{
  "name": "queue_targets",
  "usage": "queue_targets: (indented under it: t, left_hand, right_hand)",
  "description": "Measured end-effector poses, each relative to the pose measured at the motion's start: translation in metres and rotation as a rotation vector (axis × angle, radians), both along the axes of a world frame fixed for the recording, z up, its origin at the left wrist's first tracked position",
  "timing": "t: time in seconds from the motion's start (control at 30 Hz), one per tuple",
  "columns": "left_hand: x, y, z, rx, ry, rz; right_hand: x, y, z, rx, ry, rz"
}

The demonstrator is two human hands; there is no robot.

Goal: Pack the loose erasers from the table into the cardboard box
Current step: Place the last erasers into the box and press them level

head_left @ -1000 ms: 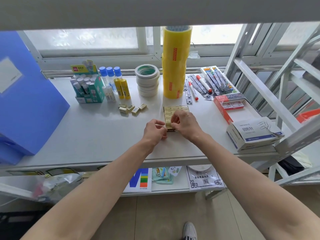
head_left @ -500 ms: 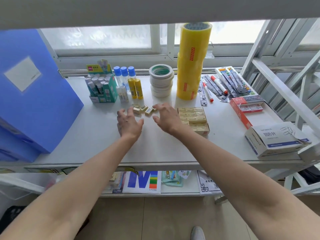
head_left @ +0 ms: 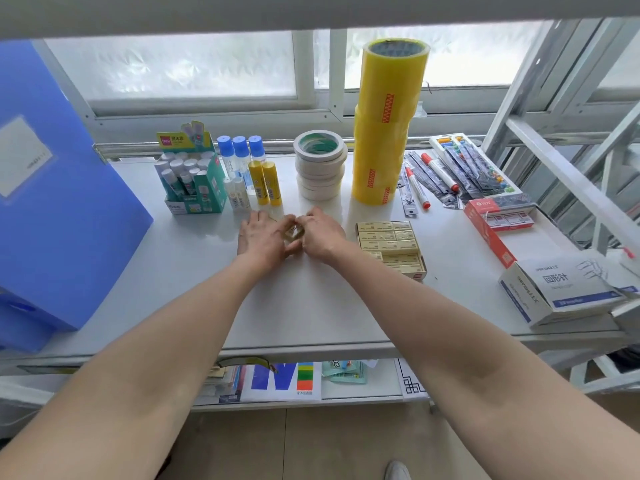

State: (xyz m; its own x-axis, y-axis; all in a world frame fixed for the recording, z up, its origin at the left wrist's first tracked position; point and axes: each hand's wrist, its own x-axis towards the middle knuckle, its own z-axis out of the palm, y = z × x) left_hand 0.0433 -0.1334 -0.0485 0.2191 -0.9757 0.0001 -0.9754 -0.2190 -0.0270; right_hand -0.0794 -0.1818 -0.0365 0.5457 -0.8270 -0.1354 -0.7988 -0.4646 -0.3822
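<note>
I am gathering the loose erasers [head_left: 293, 232] just above the centre of the frame, bringing my left hand [head_left: 261, 237] and my right hand [head_left: 320, 235] together around them on the white table [head_left: 311, 306]. Both hands are curling inward, fingers bent over the little cluster; one yellowish wrapped eraser is showing in the gap between them, and I am judging that others are lying hidden under my palms, though I cannot tell how many. My left fingers are cupping it from the left, my right fingers pinching at it from the right.

The cardboard box [head_left: 393, 247] is sitting just to the right of my right wrist, right of centre in the frame, open on top and already carrying rows of the same yellowish erasers; its nearer part is looking less tightly filled than the far rows, so I am reckoning that is where this handful is going.

So the step in hand is the pickup, not yet the packing. The next move is calling for a firm squeeze so nothing is slipping out between my palms, then a lift and a short carry rightward over the box rim, turning the erasers to lie flat in line with the rows
</note>
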Motion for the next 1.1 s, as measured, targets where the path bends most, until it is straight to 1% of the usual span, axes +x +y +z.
queue_targets:
  t: [0.1, 0.23, 0.33, 0.53, 0.63, 0.7, 0.77, 0.83, 0.9, 0.93, 1.0, 1.03, 1.07, 1.1]
  left_hand:
    - [-0.004, 0.006, -0.008, -0.120, 0.088, -0.021]
    - [-0.011, 0.015, -0.013, -0.190, 0.154, -0.012]
    - [-0.015, 0.021, -0.012, -0.194, 0.140, -0.041]
    - [-0.018, 0.030, -0.006, -0.160, 0.091, -0.062]
    - [-0.020, 0.038, -0.004, -0.201, 0.101, -0.151]
    - [-0.022, 0.044, -0.006, -0.256, 0.158, -0.223]
    - [-0.023, 0.050, -0.009, -0.320, 0.223, -0.232]
    - [-0.026, 0.055, -0.011, -0.341, 0.221, -0.256]
    - [-0.027, 0.057, -0.012, -0.335, 0.200, -0.258]
    - [-0.028, 0.057, -0.012, -0.342, 0.219, -0.222]
    - [-0.031, 0.057, -0.008, -0.420, 0.362, -0.073]
    - [-0.034, 0.057, -0.004, -0.479, 0.490, 0.040]
    - [-0.037, 0.057, 0.001, -0.524, 0.683, 0.178]
    - [-0.041, 0.058, 0.007, -0.553, 0.960, 0.320]
  right_hand:
    - [-0.003, 0.006, -0.004, 0.000, -0.075, 0.002]
    - [-0.011, 0.020, -0.009, 0.015, -0.167, -0.039]
    - [-0.016, 0.028, -0.009, 0.008, -0.191, -0.052]
    - [-0.029, 0.041, -0.006, 0.002, -0.177, -0.049]
    - [-0.036, 0.045, -0.008, 0.030, -0.216, -0.056]
    - [-0.040, 0.047, -0.008, 0.051, -0.282, -0.087]
    - [-0.044, 0.051, -0.008, 0.118, -0.426, -0.154]
    - [-0.047, 0.056, -0.008, 0.233, -0.583, -0.241]
    - [-0.050, 0.061, -0.009, 0.293, -0.665, -0.286]
    - [-0.050, 0.063, -0.010, 0.330, -0.710, -0.302]
    - [-0.052, 0.067, -0.007, 0.449, -0.859, -0.355]
    - [-0.053, 0.069, -0.004, 0.522, -0.950, -0.386]
    - [-0.056, 0.071, -0.002, 0.598, -1.040, -0.415]
    - [-0.058, 0.072, 0.002, 0.677, -1.124, -0.437]
